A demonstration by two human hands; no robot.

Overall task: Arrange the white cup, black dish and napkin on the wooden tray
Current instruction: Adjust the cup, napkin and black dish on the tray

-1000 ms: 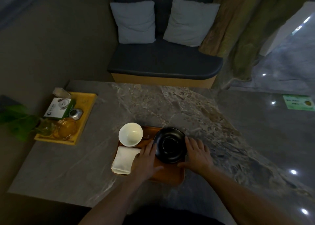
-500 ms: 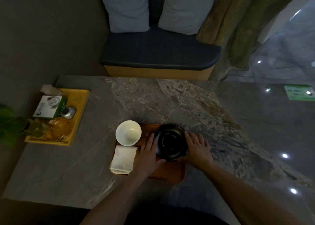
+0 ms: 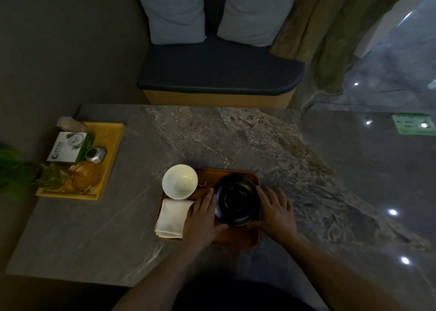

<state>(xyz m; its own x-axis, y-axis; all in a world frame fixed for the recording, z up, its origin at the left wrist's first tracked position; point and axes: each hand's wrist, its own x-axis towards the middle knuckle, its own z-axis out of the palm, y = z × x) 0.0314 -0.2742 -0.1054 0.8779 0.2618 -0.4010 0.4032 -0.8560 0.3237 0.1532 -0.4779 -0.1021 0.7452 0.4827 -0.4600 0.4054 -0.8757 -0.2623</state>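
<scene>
A brown wooden tray [image 3: 238, 238] lies on the grey marble table. On its far left corner stands the white cup [image 3: 179, 181]. Just nearer than the cup, a folded white napkin [image 3: 171, 217] lies on the tray's left end. The black dish [image 3: 237, 201] sits on the tray's right half. My left hand [image 3: 203, 218] presses against the dish's left rim and my right hand [image 3: 276, 212] against its right rim, thumbs under the near edge. Together they grip the dish.
At the table's left edge sits a yellow tray [image 3: 107, 159] with a white and green box [image 3: 69, 148], a small metal object [image 3: 95, 155] and an amber glass dish [image 3: 86, 179]. A green plant [image 3: 14, 166] is beside it. A cushioned bench [image 3: 219, 77] stands beyond the table.
My view has tilted downward, so the table appears shifted. Both hands stay on the black dish, which sits in about the same place on the tray.
</scene>
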